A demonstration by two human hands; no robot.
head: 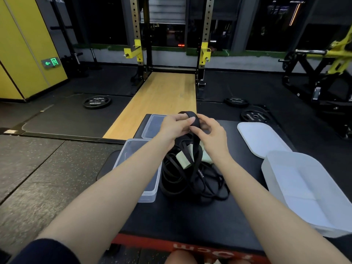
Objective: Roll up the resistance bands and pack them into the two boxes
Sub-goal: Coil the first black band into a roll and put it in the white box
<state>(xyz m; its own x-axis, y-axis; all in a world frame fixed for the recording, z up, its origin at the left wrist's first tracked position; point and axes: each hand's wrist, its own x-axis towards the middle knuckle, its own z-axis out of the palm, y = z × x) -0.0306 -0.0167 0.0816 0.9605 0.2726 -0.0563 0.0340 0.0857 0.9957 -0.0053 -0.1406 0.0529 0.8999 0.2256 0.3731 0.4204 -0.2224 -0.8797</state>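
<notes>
Both hands hold one black band (192, 119) above the band pile (192, 174): left hand (176, 126) and right hand (213, 134) curl their fingers round its rolled top loop. Left of the pile, the near clear box (133, 149) and the farther clear box (154, 122) look empty, though arms hide part. Right of the pile lie two white lids (261, 138).
</notes>
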